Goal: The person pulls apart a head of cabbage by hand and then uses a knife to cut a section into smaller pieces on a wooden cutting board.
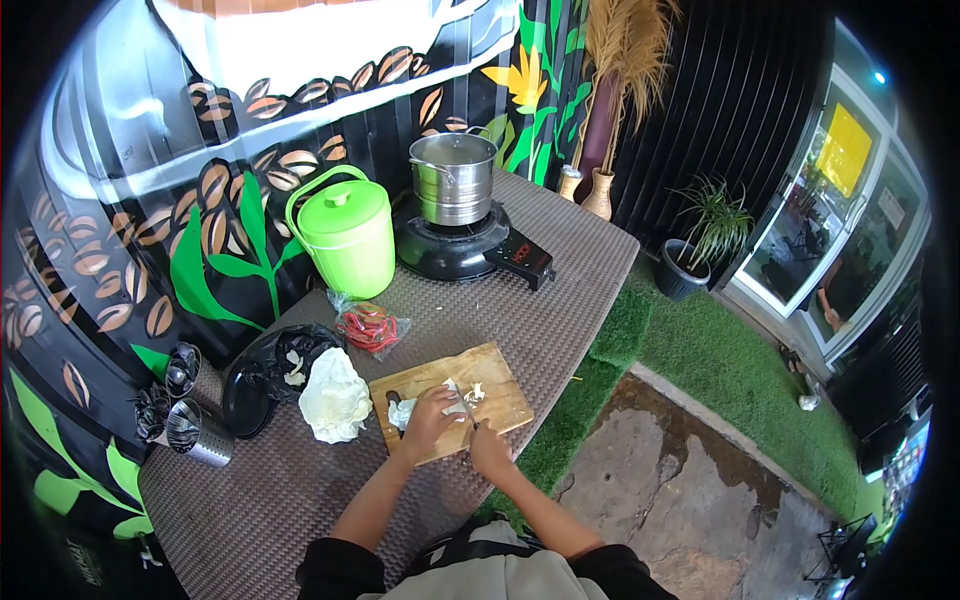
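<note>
A wooden cutting board (503,392) lies near the table's front edge. My left hand (432,418) presses down on a pale piece of cabbage (400,411) on the board, fingers curled over it. Beside it, my right hand (490,452) grips a knife (467,408), its blade against the cabbage by my left fingertips. Small cut shreds (476,394) lie just past the blade. Left of the board sits a larger pale cabbage (335,398). Behind the board rests a clear plastic bag of red chillies (370,328).
A steel pot (453,180) stands on a black portable stove (450,245) at the back, with a lidded green bucket (345,235) beside it. A black plastic bag (300,350) with leaf scraps and metal cups (200,433) stand at left on the woven table (300,500).
</note>
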`<action>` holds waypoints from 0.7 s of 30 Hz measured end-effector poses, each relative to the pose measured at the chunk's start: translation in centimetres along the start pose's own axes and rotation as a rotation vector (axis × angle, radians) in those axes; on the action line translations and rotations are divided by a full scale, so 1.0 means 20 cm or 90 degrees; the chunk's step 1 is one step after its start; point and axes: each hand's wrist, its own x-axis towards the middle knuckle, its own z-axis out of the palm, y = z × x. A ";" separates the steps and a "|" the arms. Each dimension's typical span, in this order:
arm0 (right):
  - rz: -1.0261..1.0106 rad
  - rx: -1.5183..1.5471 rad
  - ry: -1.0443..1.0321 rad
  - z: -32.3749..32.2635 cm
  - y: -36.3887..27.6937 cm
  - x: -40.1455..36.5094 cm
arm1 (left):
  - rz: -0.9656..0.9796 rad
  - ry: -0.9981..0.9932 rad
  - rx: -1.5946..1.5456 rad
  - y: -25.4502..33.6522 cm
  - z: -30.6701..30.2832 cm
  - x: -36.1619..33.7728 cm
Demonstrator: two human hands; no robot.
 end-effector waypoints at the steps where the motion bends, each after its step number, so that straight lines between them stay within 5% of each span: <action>1: 0.039 0.028 0.009 0.01 -0.02 -0.03 | 0.000 0.006 -0.004 0.00 0.00 0.00; 6: 0.030 -0.004 0.000 0.00 -0.01 0.09 | 0.006 0.010 -0.013 0.00 -0.01 -0.01; 11: -0.120 -0.067 -0.092 0.01 0.13 0.26 | -0.031 0.024 -0.056 -0.02 0.00 0.01; 15: -0.025 0.022 -0.150 -0.16 0.03 0.07 | -0.055 0.048 -0.079 -0.03 0.01 0.00; 21: -0.003 0.074 -0.016 -0.06 0.03 -0.01 | 0.002 0.061 0.056 0.03 0.01 0.00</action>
